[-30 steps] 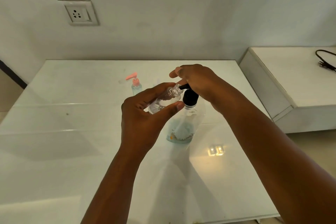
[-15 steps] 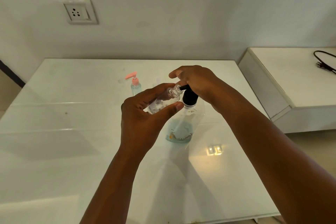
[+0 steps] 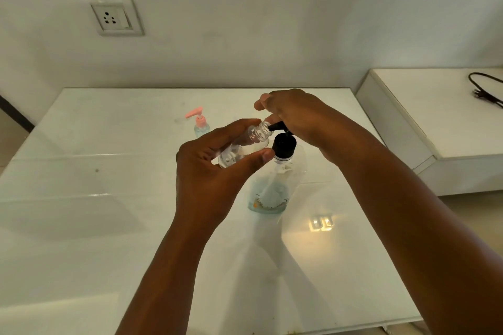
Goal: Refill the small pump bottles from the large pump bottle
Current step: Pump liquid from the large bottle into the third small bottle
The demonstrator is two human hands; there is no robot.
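My left hand [image 3: 209, 168] grips a small clear bottle [image 3: 242, 148] without a cap, tilted so its open threaded neck meets the black nozzle of the large pump bottle [image 3: 272, 187]. That large clear bottle stands on the white table [image 3: 81, 226] with a little blue liquid at its bottom and a black pump collar. My right hand [image 3: 296, 117] lies on top of the black pump head, with the fingers curved over it. A second small bottle [image 3: 201, 128] with a pink pump stands farther back on the left.
A wall socket [image 3: 113, 17] sits on the wall above the table's far left. To the right is a lower white cabinet [image 3: 435, 122] with a black cable [image 3: 484, 90] on it. A bright light reflection [image 3: 321, 223] shows on the table.
The pump head under my right hand has risen a little, so the stem above the black collar shows. The small bottle stays at the nozzle.
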